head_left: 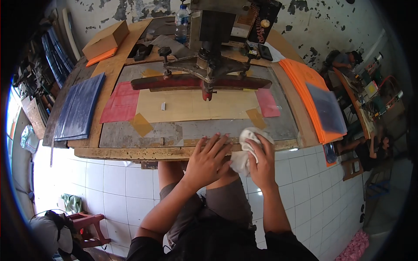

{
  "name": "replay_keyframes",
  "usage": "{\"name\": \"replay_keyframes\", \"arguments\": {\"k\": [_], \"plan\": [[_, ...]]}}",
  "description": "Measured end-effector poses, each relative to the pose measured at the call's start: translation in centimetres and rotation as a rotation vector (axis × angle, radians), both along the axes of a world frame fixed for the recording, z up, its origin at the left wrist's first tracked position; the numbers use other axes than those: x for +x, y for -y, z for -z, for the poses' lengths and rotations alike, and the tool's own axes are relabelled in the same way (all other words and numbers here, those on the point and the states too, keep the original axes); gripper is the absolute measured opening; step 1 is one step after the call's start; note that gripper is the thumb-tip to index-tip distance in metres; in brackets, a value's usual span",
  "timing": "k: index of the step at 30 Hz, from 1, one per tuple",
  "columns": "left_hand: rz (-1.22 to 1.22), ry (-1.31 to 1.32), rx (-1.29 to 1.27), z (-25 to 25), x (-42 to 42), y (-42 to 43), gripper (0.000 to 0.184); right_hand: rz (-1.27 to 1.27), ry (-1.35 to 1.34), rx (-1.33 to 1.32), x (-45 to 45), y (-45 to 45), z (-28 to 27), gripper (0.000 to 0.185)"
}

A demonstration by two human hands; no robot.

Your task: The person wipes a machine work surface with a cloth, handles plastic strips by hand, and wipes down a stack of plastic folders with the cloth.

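Note:
My right hand (261,161) grips a crumpled white cloth (249,135) at the front edge of the worktable. Beside it, my left hand (208,160) is held out with fingers spread and nothing in it, its fingertips at the table's wooden front edge (130,152). Beyond both hands lies a cream sheet (196,106), flanked by a red-pink piece (121,103) on the left and a pink one (267,103) on the right. Brown tape (141,125) sits at its lower left corner. Above the sheet stands a press with a dark red bar (174,83).
Dark blue plastic sheets (80,108) lie at the table's left. On the right is a stack of orange sheets (300,87) with a clear bluish sheet (325,106) on top. A cardboard box (106,39) and a water bottle (181,25) stand at the back. Other people sit far right.

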State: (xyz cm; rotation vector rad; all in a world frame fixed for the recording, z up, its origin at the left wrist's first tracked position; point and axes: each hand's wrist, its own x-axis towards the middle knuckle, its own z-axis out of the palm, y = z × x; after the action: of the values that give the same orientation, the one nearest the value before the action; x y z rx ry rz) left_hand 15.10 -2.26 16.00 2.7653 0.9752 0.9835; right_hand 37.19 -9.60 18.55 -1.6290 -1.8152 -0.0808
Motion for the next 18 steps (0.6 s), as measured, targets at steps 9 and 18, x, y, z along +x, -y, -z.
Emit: {"name": "replay_keyframes", "arguments": {"k": [9, 18], "plan": [[-0.012, -0.051, 0.035, -0.2, -0.1, 0.1, 0.054, -0.086, 0.125, -0.086, 5.3, -9.0, -1.1, 0.047], [-0.007, -0.086, -0.01, 0.1, -0.2, 0.2, 0.057, -0.343, -0.004, -0.168, 2.7, -8.1, -2.5, 0.043]]}}
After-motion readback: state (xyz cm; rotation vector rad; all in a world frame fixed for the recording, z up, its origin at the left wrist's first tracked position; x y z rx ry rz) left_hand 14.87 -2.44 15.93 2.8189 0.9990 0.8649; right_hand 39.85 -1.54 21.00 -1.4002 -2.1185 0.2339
